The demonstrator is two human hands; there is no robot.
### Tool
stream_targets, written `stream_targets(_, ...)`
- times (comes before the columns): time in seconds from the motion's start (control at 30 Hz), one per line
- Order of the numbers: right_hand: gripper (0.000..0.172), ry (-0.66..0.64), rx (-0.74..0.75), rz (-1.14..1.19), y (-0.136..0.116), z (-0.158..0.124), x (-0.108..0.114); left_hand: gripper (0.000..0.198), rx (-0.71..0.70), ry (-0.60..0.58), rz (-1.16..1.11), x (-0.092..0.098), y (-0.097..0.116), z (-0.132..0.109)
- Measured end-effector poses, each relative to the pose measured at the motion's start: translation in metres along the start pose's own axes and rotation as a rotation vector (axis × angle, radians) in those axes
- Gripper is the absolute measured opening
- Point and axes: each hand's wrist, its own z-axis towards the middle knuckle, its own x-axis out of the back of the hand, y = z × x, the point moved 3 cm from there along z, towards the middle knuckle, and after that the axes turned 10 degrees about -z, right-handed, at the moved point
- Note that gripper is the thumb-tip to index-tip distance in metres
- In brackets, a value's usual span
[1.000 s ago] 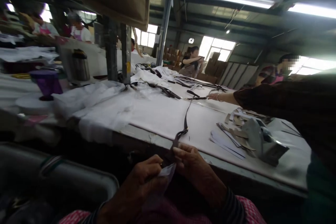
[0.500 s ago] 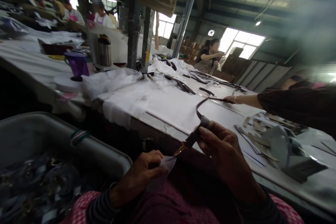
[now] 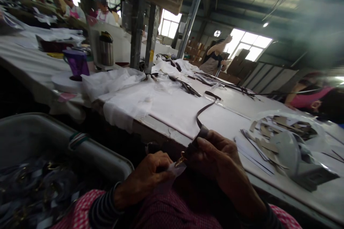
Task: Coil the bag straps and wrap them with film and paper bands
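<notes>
My left hand [image 3: 150, 173] is closed on a small clear plastic bag [image 3: 172, 171] just below the table's front edge. My right hand [image 3: 215, 154] grips the end of a dark strap [image 3: 202, 112] close to its gold metal clasp [image 3: 181, 158]. The clasp touches the mouth of the bag. From my right hand the strap curves up and runs back across the white table top [image 3: 172, 109].
A grey bin [image 3: 40, 139] with bagged items stands at my left. Scattered card pieces and a grey folded box [image 3: 290, 150] lie at right. Crumpled white cloth [image 3: 113, 82], a purple cup [image 3: 76, 64] and a steel flask [image 3: 106, 50] sit further back. Other people work across the table.
My right hand brought the strap's clasp down to the bag in my left hand. The co-worker's arm that reached across the table and held the strap's far end has withdrawn.
</notes>
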Motion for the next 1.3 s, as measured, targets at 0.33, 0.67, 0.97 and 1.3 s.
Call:
stream_targets(0.33, 0.023, 0.028, 0.002, 0.074, 0.013, -0.005, 0.004, 0.036, 0.238, 0.019, -0.445, -0.012, 0.02, 0.003)
stream_targets(0.67, 0.019, 0.048, 0.011, 0.187, 0.037, -0.014, -0.012, 0.045, 0.189, 0.232, -0.576, -0.019, 0.004, 0.007)
stream_targets(0.97, 0.025, -0.067, -0.062, 0.341, 0.06, -0.021, -0.029, 0.05, 0.105, 0.407, -0.228, -0.013, 0.0, -0.004)
stream_targets(1.3, 0.036, -0.061, -0.342, 0.761, 0.082, 0.003, -0.012, 0.05, 0.2, 0.448, -0.298, -0.004, 0.022, -0.033)
